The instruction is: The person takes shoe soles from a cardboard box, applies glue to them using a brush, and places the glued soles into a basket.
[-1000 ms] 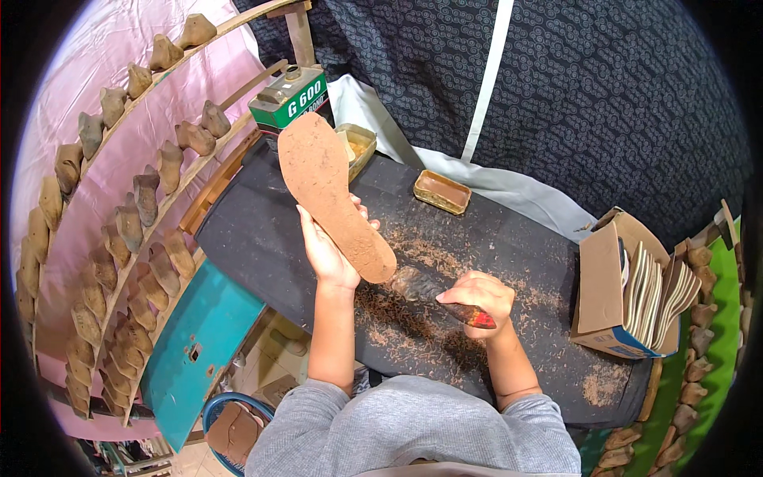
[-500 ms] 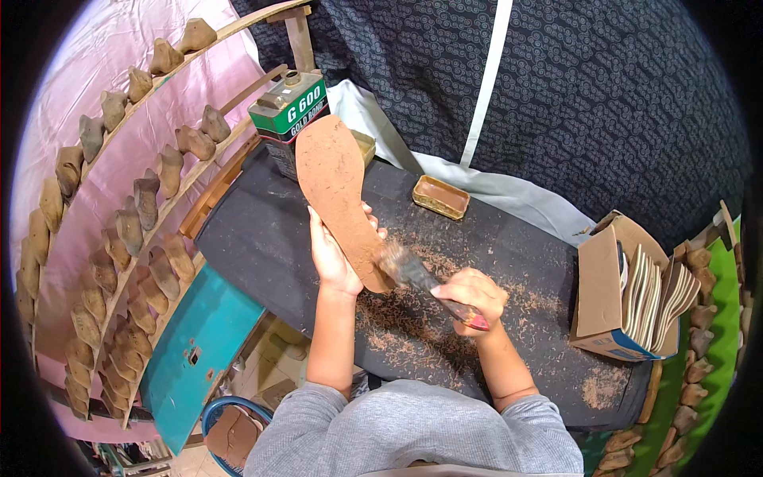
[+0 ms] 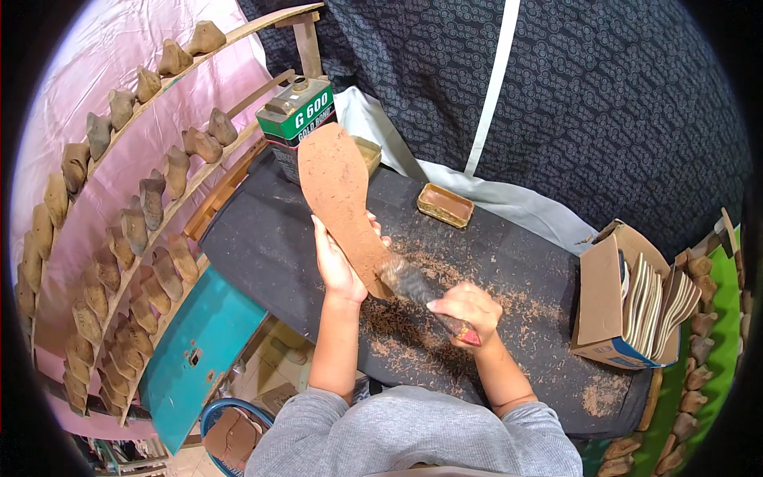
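A brown shoe sole (image 3: 334, 179) is held up at a tilt over the table, wide end away from me and narrow heel end close. My left hand (image 3: 340, 266) is closed around its lower half, thumb at the left edge and fingertips showing at the right. My right hand (image 3: 470, 312) grips a dark brush (image 3: 421, 290) with a red-ended handle. Its blurred bristles meet the sole's face near the heel end. Brown shavings (image 3: 421, 334) lie scattered over the black-covered table (image 3: 262, 215) below both hands.
A green and black metal can (image 3: 298, 111) stands behind the sole, with a rectangular tin (image 3: 446, 205) to its right. On the right sits a cardboard box (image 3: 600, 302) of pale soles. Racks of wooden shoe lasts (image 3: 151, 199) line the left; a blue basin (image 3: 213, 413) holds brown pieces.
The brush and my right hand have moved slightly toward me, down along the sole's heel end. My left hand keeps its hold. The whole view has shifted a little.
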### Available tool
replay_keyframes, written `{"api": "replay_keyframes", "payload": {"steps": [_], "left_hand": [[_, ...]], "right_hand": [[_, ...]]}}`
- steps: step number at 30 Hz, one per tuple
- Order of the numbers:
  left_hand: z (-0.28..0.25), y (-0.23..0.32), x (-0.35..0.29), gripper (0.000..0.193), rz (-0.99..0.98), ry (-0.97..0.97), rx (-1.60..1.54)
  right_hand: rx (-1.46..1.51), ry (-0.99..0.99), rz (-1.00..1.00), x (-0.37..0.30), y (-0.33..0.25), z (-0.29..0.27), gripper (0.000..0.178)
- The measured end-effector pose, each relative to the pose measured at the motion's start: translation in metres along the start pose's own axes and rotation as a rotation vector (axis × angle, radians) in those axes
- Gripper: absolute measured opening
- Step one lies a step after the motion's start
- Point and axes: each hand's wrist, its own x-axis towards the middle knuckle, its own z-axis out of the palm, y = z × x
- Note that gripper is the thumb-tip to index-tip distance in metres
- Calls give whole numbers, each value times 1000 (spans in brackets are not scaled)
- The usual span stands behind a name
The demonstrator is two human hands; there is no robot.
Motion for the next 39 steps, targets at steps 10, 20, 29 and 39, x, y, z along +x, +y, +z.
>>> {"api": "replay_keyframes", "payload": {"steps": [10, 20, 29, 39], "left_hand": [[-4, -1, 3, 57, 21, -12, -16], [-5, 0, 4, 61, 33, 20, -12], [-6, -2, 3, 56, 36, 29, -13], [-5, -3, 2, 60, 21, 71, -12]], "right_hand": [[-6, 25, -50, 0, 3, -5, 19], [143, -10, 20, -13, 1, -1, 20], [149, -82, 33, -20, 4, 1, 21], [28, -11, 76, -21, 2, -3, 21]]}}
